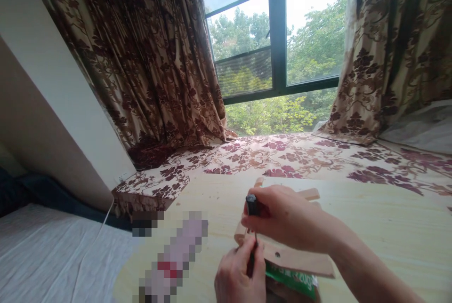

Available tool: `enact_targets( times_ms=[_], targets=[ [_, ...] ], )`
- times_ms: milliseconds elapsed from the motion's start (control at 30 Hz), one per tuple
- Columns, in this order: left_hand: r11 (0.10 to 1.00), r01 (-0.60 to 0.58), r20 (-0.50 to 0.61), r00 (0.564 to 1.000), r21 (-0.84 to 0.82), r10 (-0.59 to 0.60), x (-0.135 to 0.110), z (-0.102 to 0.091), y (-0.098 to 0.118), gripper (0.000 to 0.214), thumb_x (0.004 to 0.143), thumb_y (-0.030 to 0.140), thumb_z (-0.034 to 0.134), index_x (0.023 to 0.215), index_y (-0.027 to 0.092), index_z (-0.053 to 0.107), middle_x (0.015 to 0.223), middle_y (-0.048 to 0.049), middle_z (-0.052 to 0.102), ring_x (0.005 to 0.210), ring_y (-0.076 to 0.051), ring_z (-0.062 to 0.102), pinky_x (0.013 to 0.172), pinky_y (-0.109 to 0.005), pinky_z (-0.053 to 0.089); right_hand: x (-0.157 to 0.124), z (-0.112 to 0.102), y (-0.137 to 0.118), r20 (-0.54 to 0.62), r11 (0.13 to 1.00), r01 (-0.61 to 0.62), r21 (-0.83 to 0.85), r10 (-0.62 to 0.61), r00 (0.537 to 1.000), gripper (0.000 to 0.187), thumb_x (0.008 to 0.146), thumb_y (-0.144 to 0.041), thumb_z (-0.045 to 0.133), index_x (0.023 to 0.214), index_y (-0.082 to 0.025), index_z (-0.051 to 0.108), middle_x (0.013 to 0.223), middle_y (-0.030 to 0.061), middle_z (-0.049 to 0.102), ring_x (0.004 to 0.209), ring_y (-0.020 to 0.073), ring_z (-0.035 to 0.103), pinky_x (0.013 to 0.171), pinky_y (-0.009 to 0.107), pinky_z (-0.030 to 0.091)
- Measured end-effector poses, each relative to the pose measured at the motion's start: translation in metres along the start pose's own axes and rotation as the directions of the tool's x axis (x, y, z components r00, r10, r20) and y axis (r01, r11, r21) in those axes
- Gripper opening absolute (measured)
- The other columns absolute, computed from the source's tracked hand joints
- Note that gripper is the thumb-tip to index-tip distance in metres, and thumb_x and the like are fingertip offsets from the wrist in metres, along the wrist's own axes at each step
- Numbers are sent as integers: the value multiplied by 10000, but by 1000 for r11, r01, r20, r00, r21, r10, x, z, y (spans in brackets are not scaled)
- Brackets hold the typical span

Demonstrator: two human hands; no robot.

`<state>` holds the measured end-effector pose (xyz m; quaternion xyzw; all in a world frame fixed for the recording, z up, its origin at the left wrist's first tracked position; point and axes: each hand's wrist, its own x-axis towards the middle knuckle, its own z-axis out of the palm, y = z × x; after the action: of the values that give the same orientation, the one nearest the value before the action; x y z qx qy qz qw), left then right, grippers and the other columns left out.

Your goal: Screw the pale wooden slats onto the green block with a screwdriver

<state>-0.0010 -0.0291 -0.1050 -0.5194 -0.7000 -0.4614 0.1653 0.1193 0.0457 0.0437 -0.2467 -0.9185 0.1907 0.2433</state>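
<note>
My right hand (282, 218) is closed round the black handle of a screwdriver (252, 205), whose thin shaft points down at a small wooden assembly (300, 258) lying on the pale wooden board (381, 227). My left hand (240, 275) sits just below, fingers pinched at the shaft's tip against the wood; what it pinches is too small to name. Wooden slats of the assembly stick out behind my right hand. A green printed packet (293, 282) lies under the near slat.
A blurred-out pinkish object (174, 260) lies on the board to the left. Behind the board is a floral window seat (282, 152), patterned curtains (148, 58) and a large window (275, 44). A grey bed sheet (52, 251) with a white cable (104, 220) is at left.
</note>
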Motion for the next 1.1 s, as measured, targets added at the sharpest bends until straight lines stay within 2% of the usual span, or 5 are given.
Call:
enact_targets(
  times_ms=[200, 433, 667, 867, 1100],
  targets=[
    [1000, -8, 26, 1000, 4, 8, 1, -3, 1, 234, 824, 393, 495, 909, 287, 686, 626, 2, 639, 582, -129, 600, 533, -208, 412, -2, -8, -2, 97, 995, 44, 95, -54, 994, 89, 766, -260, 520, 705, -199, 502, 598, -54, 488, 547, 64, 384, 481, 217, 241],
    [998, 68, 86, 994, -11, -67, 2, -6, 5, 204, 811, 418, 509, 857, 320, 682, 657, 16, 650, 616, -150, 611, 564, -235, 429, 1, -3, 2, -71, 999, -27, -31, 24, 997, 200, 750, -346, 563, 658, -194, 471, 591, -37, 505, 559, 87, 360, 492, 237, 236],
    [999, 38, 78, 996, 28, -40, 1, -5, 5, 240, 819, 406, 490, 942, 313, 674, 660, -4, 650, 617, -173, 612, 560, -260, 435, -2, -7, -3, 92, 996, 53, 73, -59, 994, 130, 782, -311, 529, 713, -202, 540, 621, -37, 529, 562, 77, 399, 494, 231, 253],
    [999, 29, 54, 998, -19, -28, 0, -3, 3, 216, 804, 402, 523, 875, 285, 689, 674, -22, 664, 613, -162, 615, 591, -240, 460, 2, -4, 1, -51, 999, -29, -19, 28, 998, 228, 764, -364, 553, 631, -187, 496, 569, -33, 493, 542, 85, 363, 486, 237, 243],
    [1000, 11, 40, 999, -16, -10, 2, -6, 5, 224, 802, 393, 530, 887, 268, 696, 679, -31, 676, 601, -153, 623, 588, -222, 481, -3, -12, 1, 67, 987, 84, 138, -94, 993, 112, 812, -302, 515, 809, -224, 596, 669, -40, 553, 589, 73, 439, 510, 211, 290]
  ],
)
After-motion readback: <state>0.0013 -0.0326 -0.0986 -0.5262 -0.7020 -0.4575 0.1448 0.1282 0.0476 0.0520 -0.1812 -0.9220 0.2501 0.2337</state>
